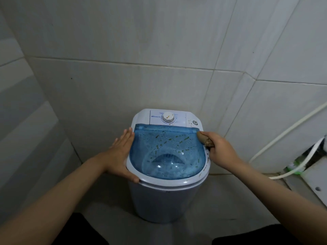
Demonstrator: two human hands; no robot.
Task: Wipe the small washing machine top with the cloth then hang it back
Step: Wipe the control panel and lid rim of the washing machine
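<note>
A small white washing machine (169, 198) stands against the tiled wall. Its clear blue lid (168, 152) is closed and speckled with water drops and green bits. A white dial (168, 117) sits on the back panel. My left hand (122, 156) lies flat against the machine's left rim, fingers straight, thumb under the front edge. My right hand (219, 149) is closed around a bunched brown cloth (203, 137), whose end touches the lid's right back corner.
Grey tiled walls close in on three sides. A white hose (276, 145) runs down the right wall to a low white ledge (307, 179). A green-and-white brush (293, 167) lies by the ledge. The floor in front is grey.
</note>
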